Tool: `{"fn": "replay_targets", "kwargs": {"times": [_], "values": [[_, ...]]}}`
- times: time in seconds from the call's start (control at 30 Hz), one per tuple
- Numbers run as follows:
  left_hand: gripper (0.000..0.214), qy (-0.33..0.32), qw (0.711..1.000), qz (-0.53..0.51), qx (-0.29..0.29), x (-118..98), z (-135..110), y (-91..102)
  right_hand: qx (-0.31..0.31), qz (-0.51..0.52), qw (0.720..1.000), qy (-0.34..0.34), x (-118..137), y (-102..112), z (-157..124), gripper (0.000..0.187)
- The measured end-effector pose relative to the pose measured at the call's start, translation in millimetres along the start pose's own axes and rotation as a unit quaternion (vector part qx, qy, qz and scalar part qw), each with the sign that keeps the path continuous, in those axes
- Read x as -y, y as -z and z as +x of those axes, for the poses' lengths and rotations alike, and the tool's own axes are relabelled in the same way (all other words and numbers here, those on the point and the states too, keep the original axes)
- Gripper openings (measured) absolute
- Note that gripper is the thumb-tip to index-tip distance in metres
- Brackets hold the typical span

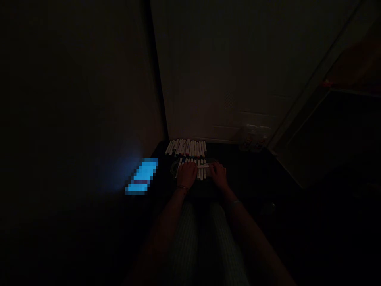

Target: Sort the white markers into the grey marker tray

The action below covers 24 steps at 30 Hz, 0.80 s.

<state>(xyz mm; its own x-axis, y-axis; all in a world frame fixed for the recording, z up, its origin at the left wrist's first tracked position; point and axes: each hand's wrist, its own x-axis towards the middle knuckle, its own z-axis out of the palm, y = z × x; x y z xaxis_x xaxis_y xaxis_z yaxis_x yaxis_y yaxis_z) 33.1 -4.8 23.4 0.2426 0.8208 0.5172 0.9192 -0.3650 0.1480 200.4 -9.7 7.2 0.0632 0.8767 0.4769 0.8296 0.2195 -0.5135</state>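
Apparently, 1 white marker [204, 166] lies crosswise between the left hand [187, 174] and right hand [219, 175], over the near row of markers [201, 174]; it's too dark to tell whether either grips it. It should be light, stiff, slightly slick, best pinched mid-barrel.

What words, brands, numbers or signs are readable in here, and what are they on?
None can be read.
Far row of white pens: too small and dim to make out any lettering.
Nearer white pens: also too small and dark.
Glowing screen: blurred into blocks, unreadable.
Clear packaging: too dark to tell.
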Motion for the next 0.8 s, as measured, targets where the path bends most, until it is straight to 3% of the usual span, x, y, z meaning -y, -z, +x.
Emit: {"fn": "replay_targets", "kwargs": {"times": [0.8], "values": [[0.029,-0.008,1.000,-0.002,0.001,0.6,-1.0,2.6,-0.031,-0.130,0.990,0.049,9.4,1.0,-4.1,0.029]]}}
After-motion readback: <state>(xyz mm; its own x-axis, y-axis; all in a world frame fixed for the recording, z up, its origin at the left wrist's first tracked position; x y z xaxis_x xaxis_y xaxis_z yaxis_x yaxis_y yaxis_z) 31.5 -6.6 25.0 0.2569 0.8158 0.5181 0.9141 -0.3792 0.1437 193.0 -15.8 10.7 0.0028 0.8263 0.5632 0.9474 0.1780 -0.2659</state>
